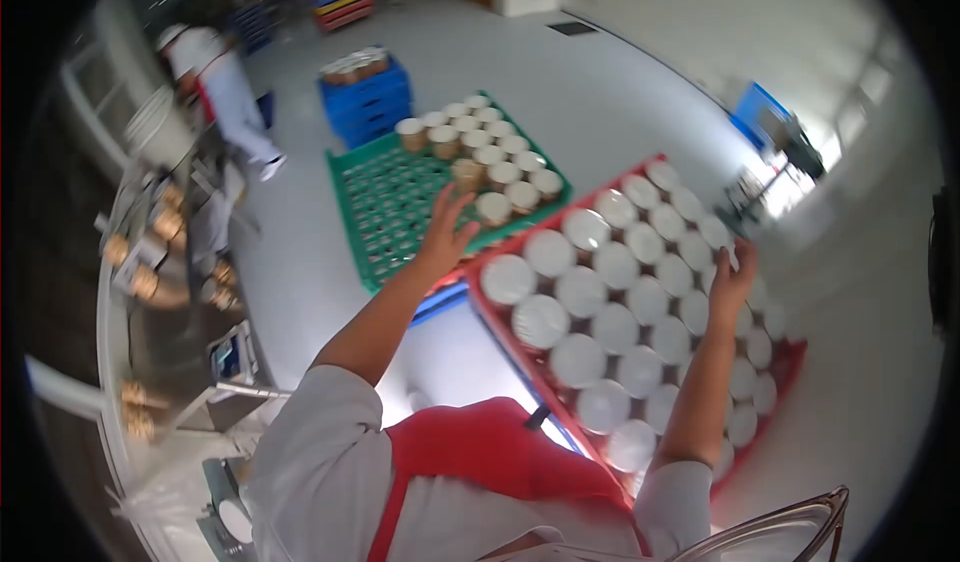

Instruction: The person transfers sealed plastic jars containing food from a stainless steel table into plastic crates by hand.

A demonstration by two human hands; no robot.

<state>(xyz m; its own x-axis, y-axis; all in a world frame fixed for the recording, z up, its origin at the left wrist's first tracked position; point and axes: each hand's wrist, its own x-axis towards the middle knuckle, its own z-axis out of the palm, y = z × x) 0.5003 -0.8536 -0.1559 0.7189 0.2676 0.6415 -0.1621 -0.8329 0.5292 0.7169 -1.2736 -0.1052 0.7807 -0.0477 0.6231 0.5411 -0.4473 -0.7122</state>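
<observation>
My left hand (447, 237) reaches over the green crate (345, 212) with its fingers apart. Just beyond its fingertips is a brown jar (467, 176) on which I see no white lid. Other jars in that crate, such as one white-lidded jar (494, 208), stand in rows along its far and right sides. On the right, my right hand (735, 280) is at the far side of the red crate (490, 312), its thumb and fingers round a white-lidded jar (733, 255), partly hidden by the hand. Rows of white-lidded jars fill the red crate.
Stacked blue crates (368, 110) with jars on top stand behind the green crate. To the left, a metal work table (160, 312) carries brown items. A co-worker (222, 82) bends over near a white bucket (160, 132). A blue-topped device (775, 127) stands at right.
</observation>
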